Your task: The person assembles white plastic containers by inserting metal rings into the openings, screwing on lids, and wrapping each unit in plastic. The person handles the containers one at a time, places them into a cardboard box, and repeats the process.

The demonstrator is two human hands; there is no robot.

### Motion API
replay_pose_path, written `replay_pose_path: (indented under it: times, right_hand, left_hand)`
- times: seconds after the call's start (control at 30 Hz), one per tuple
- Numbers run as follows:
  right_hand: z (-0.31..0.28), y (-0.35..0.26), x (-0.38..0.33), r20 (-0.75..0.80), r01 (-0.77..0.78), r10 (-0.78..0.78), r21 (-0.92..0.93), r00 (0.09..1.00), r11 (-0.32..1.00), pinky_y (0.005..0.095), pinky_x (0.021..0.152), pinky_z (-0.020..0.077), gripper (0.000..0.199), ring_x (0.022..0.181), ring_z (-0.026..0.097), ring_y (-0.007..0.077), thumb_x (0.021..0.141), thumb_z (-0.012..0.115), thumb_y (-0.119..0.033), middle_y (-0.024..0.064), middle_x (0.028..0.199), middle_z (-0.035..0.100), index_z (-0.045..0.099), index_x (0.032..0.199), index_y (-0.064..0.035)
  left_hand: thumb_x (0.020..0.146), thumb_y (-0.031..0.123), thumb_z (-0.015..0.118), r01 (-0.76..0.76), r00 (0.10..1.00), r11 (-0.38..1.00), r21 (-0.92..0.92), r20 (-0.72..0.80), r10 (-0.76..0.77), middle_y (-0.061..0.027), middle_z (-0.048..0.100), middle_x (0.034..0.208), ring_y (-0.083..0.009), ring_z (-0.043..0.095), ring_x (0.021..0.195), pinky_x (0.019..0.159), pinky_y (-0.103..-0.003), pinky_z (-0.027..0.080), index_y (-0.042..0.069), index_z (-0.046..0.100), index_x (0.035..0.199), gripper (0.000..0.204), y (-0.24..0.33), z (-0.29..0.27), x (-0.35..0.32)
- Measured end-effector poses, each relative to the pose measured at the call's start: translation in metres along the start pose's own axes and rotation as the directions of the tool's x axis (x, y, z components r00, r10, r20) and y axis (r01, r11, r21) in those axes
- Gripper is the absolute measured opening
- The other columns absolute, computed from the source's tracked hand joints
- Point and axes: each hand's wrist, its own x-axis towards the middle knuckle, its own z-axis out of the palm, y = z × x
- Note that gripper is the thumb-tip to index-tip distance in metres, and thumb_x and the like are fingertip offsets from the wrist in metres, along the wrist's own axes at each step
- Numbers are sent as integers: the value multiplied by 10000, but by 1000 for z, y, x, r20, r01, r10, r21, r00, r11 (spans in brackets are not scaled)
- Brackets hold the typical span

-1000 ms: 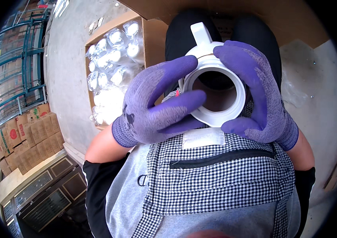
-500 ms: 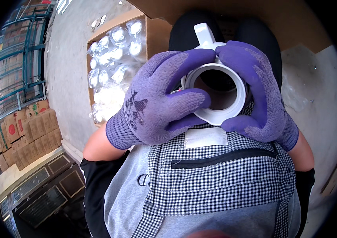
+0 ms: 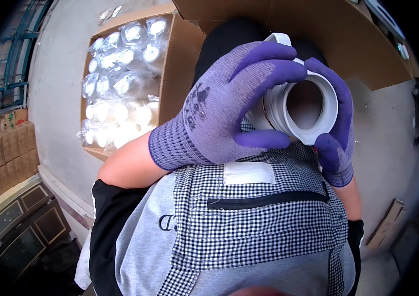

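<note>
A white jug point(image 3: 331, 106) with a round open mouth is held in front of my chest, its mouth tilted up and to the right. Its squared handle point(image 3: 279, 38) sticks out on the far side. My left hand point(image 3: 222, 106), in a purple coated glove, is closed round the jug's left side, fingers over the top and thumb below the threaded neck. Gloved the same way, my right hand point(image 3: 343, 118) grips the right side of the rim, its thumb near the lower edge. The jug's lower body is mostly hidden by my left hand and the neck.
An open carton point(image 3: 166, 74) on the left holds several plastic-wrapped white items point(image 3: 121, 59) in rows. Beyond my knees rises a large cardboard box point(image 3: 367, 44). Stacked brown cartons point(image 3: 7, 153) and dark panelled furniture point(image 3: 27, 222) stand farther left.
The jug has moved right and turned, so its mouth now faces more to the right. Both hands moved with it and kept their hold. The view has shifted slightly.
</note>
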Motion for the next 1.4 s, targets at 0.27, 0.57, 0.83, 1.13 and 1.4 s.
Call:
replay_pose_path:
  times: [0.27, 0.57, 0.83, 1.13, 1.4]
  right_hand:
    - [1, -12, -13, -18, -105, 106, 38, 994, 994, 466, 1163, 331, 966, 1391, 427, 335, 747, 731, -565, 190, 1490, 430, 396, 1477, -30]
    - [-5, -3, -13, 130, 160, -132, -233, 983, 959, 502, 1163, 311, 900, 1401, 402, 381, 799, 708, -520, 238, 1506, 397, 366, 1501, -72]
    - [-4, -35, -12, 293, 434, -325, -506, 899, 745, 574, 1124, 340, 290, 1378, 383, 500, 854, 651, -320, 286, 1474, 406, 714, 1076, -145]
    - [15, -33, -5, 363, 372, -280, -214, 889, 903, 610, 1108, 355, 371, 1362, 423, 476, 765, 696, -178, 239, 1480, 439, 669, 1134, -151]
    - [21, -30, 16, 194, 507, -471, -240, 860, 828, 548, 1109, 391, 660, 1336, 469, 442, 691, 817, -208, 299, 1458, 428, 562, 1273, -28]
  left_hand:
    - [636, 297, 928, -33, 996, 998, -61, -86, 28, -175, 502, 1434, -341, 489, 1329, 1074, -436, 440, 9, 491, 1424, 945, -2, 19, 0]
    - [602, 289, 950, -60, 994, 997, -42, -92, 56, -215, 485, 1430, -322, 578, 1208, 988, -418, 500, 65, 578, 1315, 835, -4, 10, -12]
    - [600, 322, 949, -16, 997, 999, -33, -74, 14, -244, 504, 1406, -358, 556, 1242, 1000, -428, 489, -9, 519, 1356, 930, 2, 7, -13]
    - [645, 322, 912, 155, 988, 982, -109, -5, -156, -205, 549, 1370, -356, 578, 1223, 1002, -439, 488, -2, 554, 1359, 863, 3, 2, -26]
    - [602, 340, 949, 265, 964, 964, -32, -28, -266, -217, 552, 1358, -347, 574, 1228, 1017, -434, 483, -10, 569, 1308, 874, -1, -14, -37]
